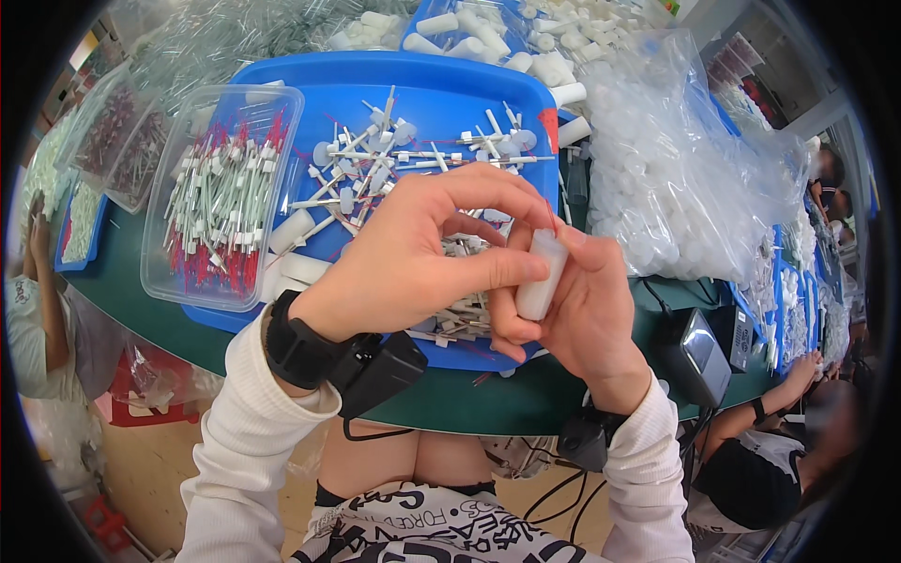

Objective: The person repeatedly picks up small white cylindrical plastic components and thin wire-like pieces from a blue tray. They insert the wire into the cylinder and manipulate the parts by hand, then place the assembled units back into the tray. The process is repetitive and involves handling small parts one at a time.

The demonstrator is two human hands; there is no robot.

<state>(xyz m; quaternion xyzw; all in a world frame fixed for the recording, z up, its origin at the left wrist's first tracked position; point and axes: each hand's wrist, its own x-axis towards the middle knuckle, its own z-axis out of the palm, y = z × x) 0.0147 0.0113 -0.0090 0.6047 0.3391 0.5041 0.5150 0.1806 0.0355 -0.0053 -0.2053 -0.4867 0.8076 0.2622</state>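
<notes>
Head view: left hand (422, 249) and right hand (593, 305) both pinching white cylinder (537, 289) (red wire (551, 218) at upper end) over blue tray (375, 69); clear box (154, 272) at tray's left; plastic bag (657, 159) right of tray.

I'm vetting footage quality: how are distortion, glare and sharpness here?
Head view: the blue tray's back edge bows and the corners go black; highlights glint on the clear plastic bag; the white cylinder looks fairly clear, while the far person at upper right is blurred.
</notes>
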